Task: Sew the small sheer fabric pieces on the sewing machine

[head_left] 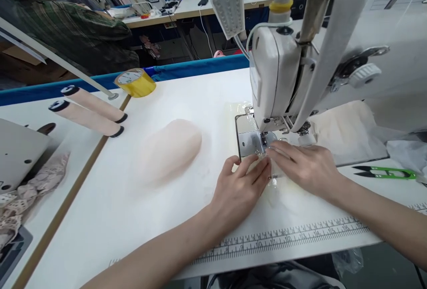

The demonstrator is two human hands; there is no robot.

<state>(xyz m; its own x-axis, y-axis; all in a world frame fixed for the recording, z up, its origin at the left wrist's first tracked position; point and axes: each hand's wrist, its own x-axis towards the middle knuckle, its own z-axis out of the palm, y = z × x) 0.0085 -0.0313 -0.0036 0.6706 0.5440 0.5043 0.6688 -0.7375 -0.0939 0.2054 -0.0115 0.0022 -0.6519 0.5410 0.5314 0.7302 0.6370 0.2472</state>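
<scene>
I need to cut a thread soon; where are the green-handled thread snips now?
In the head view, the green-handled thread snips lie on the white sewing table at the far right, beyond the right hand, near the sewing machine base.

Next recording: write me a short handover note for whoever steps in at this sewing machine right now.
Left hand: flat on the table, fingers pressing the sheer fabric piece just before the needle plate.
Right hand: fingertips on the same piece beside the presser foot.
Sewing machine: the piece lies at the foot; whether any seam is sewn cannot be told.
Nearby: a pale stack of sheer pieces to the left, green thread snips to the right, yellow tape roll at the far edge.
Left: stitching this piece, then apparently the stack.
</scene>
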